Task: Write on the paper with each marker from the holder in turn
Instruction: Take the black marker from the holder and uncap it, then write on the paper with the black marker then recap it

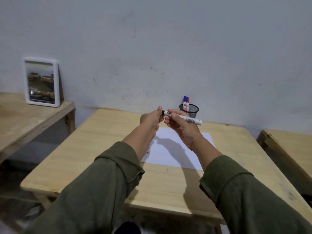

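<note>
A white marker (189, 119) with a black cap is held level in the air above the table. My right hand (181, 127) grips its barrel. My left hand (152, 119) pinches the black cap end (163, 112). Below the hands lies a white sheet of paper (170, 154), with some red marks near its left edge, partly hidden by my left forearm. A black mesh holder (191, 110) stands at the table's far edge by the wall, with a blue-capped marker (185, 100) and a red-capped marker (187, 100) upright in it.
The paper lies on a light wooden table (104, 149). A second wooden table (25, 119) at the left carries a white-framed picture (41, 81) leaning on the wall. Another wooden surface (290, 149) stands at the right, across a narrow gap.
</note>
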The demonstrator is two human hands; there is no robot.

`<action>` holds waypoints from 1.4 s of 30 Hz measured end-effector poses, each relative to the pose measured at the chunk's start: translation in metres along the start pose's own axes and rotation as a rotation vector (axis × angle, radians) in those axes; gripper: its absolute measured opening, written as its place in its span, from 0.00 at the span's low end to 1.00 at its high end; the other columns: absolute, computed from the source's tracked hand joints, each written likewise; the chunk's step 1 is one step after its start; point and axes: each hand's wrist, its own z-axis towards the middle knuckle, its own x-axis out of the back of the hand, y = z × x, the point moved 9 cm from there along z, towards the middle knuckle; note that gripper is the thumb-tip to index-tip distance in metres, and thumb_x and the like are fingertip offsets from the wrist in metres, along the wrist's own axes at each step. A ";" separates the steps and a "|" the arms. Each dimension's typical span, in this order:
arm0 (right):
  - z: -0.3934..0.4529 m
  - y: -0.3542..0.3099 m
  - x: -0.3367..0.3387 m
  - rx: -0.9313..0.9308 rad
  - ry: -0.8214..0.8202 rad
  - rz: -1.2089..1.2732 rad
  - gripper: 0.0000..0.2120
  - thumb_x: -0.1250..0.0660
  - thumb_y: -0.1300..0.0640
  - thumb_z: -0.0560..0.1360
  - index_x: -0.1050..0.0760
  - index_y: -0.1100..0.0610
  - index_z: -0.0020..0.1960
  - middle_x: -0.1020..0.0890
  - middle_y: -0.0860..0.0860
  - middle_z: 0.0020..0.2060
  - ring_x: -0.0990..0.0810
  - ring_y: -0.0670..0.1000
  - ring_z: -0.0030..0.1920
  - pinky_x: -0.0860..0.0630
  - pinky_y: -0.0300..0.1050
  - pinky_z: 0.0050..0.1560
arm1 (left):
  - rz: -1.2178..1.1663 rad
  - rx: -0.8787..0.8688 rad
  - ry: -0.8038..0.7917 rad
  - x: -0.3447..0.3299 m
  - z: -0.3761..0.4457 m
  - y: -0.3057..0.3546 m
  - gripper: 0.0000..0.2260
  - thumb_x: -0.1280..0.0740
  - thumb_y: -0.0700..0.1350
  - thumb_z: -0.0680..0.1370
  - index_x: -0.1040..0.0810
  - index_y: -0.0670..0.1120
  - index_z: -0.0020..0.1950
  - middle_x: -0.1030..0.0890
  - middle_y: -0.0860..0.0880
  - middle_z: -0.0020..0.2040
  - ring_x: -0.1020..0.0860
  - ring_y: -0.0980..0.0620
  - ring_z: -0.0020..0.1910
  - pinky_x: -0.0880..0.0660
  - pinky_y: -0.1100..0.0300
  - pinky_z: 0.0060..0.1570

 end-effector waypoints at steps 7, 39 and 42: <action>0.010 0.021 -0.008 -0.016 0.006 -0.042 0.07 0.39 0.64 0.78 0.23 0.57 0.49 0.18 0.53 0.38 0.19 0.47 0.38 0.22 0.40 0.52 | -0.031 0.064 0.079 0.022 0.020 -0.010 0.10 0.35 0.48 0.77 0.26 0.47 0.36 0.22 0.52 0.33 0.25 0.57 0.32 0.35 0.65 0.28; 0.004 0.074 0.027 -0.207 0.172 -0.106 0.05 0.34 0.66 0.74 0.21 0.59 0.46 0.20 0.54 0.32 0.22 0.48 0.31 0.24 0.36 0.35 | 0.822 -0.316 0.181 0.113 0.054 -0.041 0.24 0.31 0.48 0.74 0.30 0.45 0.68 0.22 0.46 0.63 0.29 0.47 0.67 0.36 0.58 0.63; -0.007 0.083 0.025 -0.216 0.215 -0.164 0.06 0.32 0.66 0.72 0.21 0.57 0.39 0.23 0.52 0.27 0.28 0.47 0.27 0.30 0.37 0.30 | 0.882 -0.355 0.166 0.117 0.038 -0.044 0.26 0.31 0.50 0.73 0.32 0.44 0.69 0.23 0.46 0.65 0.31 0.47 0.68 0.37 0.56 0.64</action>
